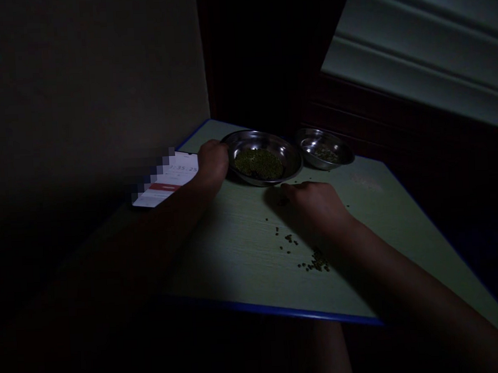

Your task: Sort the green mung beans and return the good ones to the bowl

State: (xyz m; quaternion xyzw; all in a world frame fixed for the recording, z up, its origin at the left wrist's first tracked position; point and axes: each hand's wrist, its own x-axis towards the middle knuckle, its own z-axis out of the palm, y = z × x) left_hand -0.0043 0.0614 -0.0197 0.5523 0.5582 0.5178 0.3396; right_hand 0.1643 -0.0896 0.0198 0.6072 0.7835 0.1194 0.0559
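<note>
A steel bowl (291, 151) holds a heap of small green beans (259, 163) that look like mung beans. At its left rim my left hand (214, 159) is closed on the edge. My right hand (316, 199) hovers low over the table just in front of this bowl, fingers pinched together; what they hold, if anything, is too dark to see. Loose beans (318, 259) lie in a small pile and scattered on the tabletop, left of and below my right forearm. A second steel bowl (345, 151) stands behind, to the right, with a thin layer of small pieces inside.
The pale green table (235, 248) has a blue edge. A lit phone (165, 185) showing a timer lies at its left, beside my left wrist. A wall (101, 66) rises on the left. Pale, reddish bits or marks (364, 181) show right of the second bowl.
</note>
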